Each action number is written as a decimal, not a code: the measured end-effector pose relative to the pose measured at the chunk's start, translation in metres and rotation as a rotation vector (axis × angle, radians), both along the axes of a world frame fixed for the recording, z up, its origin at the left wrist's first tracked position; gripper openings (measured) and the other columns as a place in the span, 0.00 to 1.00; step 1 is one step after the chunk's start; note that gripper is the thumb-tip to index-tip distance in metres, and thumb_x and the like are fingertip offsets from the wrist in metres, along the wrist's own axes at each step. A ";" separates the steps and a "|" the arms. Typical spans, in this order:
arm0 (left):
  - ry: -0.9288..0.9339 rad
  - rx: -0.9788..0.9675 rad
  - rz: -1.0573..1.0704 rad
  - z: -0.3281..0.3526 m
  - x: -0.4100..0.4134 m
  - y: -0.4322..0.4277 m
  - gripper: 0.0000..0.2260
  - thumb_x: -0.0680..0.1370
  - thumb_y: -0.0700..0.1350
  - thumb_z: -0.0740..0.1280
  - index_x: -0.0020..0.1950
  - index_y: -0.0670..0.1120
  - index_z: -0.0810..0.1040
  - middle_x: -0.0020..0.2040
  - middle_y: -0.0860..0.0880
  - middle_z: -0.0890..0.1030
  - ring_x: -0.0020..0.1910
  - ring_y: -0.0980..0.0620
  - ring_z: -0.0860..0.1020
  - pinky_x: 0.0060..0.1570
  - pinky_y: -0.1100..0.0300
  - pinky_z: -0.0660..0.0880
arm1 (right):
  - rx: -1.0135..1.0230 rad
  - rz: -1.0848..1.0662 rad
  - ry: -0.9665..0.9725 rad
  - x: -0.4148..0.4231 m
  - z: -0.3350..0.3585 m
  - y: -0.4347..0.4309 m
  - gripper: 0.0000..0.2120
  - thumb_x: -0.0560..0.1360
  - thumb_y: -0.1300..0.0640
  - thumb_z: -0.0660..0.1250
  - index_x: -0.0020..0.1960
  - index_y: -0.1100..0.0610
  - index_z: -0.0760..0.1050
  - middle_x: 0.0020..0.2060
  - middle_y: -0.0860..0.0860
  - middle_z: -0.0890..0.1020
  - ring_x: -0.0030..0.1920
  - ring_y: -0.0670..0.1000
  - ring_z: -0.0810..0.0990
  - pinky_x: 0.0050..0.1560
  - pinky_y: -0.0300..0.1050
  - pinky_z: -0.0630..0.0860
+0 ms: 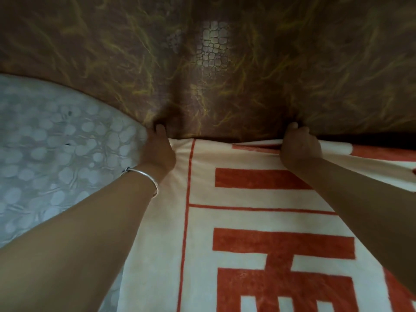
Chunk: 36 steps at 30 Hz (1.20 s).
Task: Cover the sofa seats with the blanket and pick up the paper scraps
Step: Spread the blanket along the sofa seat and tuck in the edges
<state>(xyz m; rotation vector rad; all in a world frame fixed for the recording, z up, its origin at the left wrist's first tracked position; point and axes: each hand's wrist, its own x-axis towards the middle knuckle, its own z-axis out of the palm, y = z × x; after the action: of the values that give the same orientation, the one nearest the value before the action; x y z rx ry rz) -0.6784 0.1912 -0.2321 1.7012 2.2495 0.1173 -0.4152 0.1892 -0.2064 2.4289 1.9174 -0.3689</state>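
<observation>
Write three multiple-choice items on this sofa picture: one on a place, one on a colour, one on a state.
1. Where is the silver bracelet?
A. on the left wrist
B. on the right wrist
C. lying on the blanket

2. What colour is the blanket's pattern?
A. blue on grey
B. red on cream
C. green on white

3. What is the right hand doing?
A. resting flat and open
B. holding a paper scrap
C. gripping the blanket's top edge

Key:
1 A, the band circles the wrist behind the left hand.
2 B, red bars and lines cross cream cloth.
3 C, its fingers curl round bunched cloth by the sofa back.
</observation>
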 end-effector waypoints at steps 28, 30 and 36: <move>0.224 -0.422 -0.557 0.031 0.202 -0.077 0.29 0.80 0.39 0.52 0.78 0.46 0.44 0.78 0.44 0.45 0.77 0.40 0.48 0.75 0.46 0.53 | -0.273 0.368 -0.037 0.140 0.018 -0.093 0.24 0.82 0.53 0.50 0.77 0.52 0.53 0.77 0.53 0.55 0.77 0.55 0.53 0.75 0.52 0.52; 0.204 -0.420 -0.550 0.030 0.244 -0.083 0.28 0.79 0.40 0.52 0.78 0.46 0.44 0.78 0.43 0.46 0.76 0.39 0.49 0.75 0.46 0.53 | -0.257 0.380 -0.032 0.175 0.024 -0.103 0.23 0.82 0.55 0.51 0.77 0.52 0.55 0.77 0.53 0.56 0.76 0.54 0.54 0.74 0.50 0.53; 0.056 -0.270 -0.646 0.049 0.379 -0.102 0.29 0.77 0.36 0.55 0.77 0.47 0.50 0.78 0.45 0.52 0.76 0.44 0.53 0.74 0.50 0.57 | -0.108 0.485 -0.049 0.285 0.033 -0.122 0.22 0.77 0.62 0.57 0.71 0.55 0.66 0.71 0.53 0.67 0.68 0.57 0.65 0.64 0.48 0.65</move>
<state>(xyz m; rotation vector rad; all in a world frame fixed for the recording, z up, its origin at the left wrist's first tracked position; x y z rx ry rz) -0.2990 0.0888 -0.1835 2.1796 1.5507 -0.3655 -0.1298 0.0675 -0.1731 1.8054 2.2990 -0.3716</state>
